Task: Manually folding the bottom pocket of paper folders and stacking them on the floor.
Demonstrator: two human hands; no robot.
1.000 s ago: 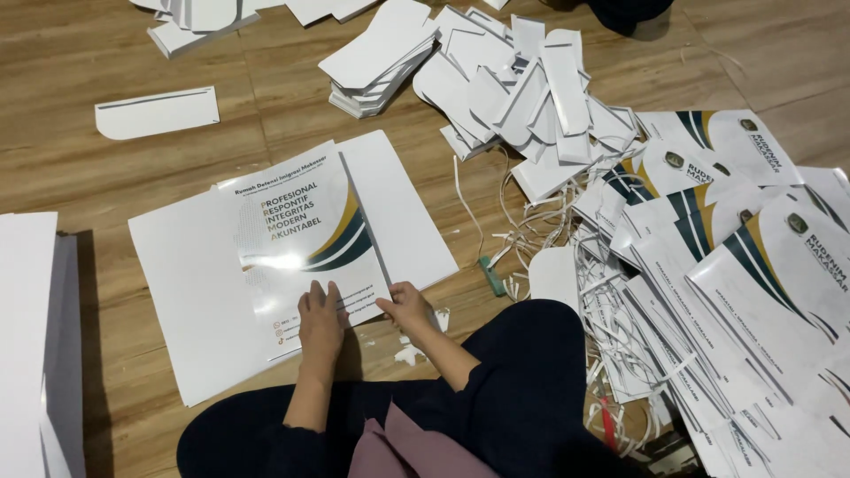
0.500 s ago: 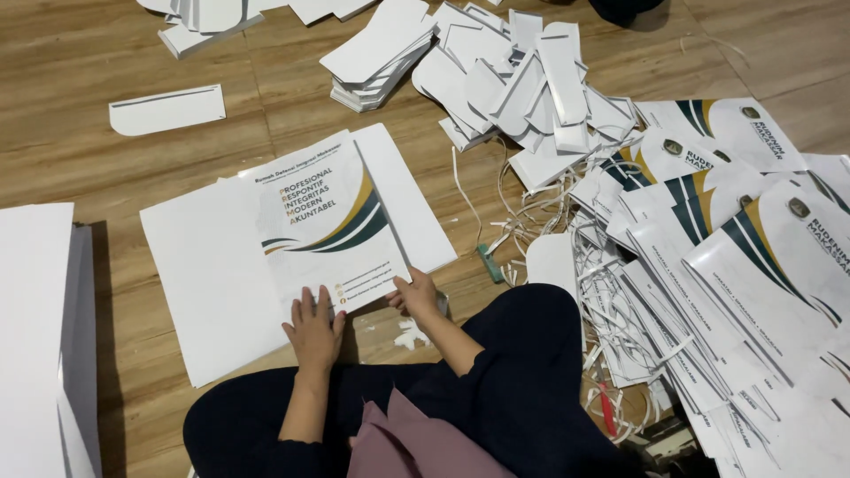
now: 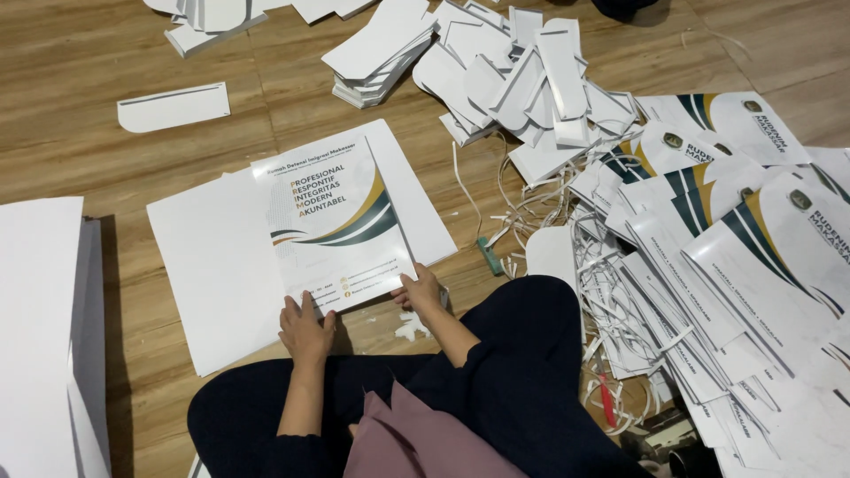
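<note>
A printed sheet with a green and gold swoosh lies on a large white card spread on the wooden floor. My left hand rests flat at the sheet's near left corner, fingers apart. At the near right corner my right hand pinches the sheet's edge. I sit cross-legged in dark trousers just behind both hands.
A fanned pile of printed sheets covers the right side, with thin paper trimmings beside it. White cut card pieces are heaped at the top, a stack of them to their left. A white stack stands at left. A green cutter lies near my knee.
My left hand slid back toward me off the printed sheet to its near corner. My right hand stayed at the near right corner.
</note>
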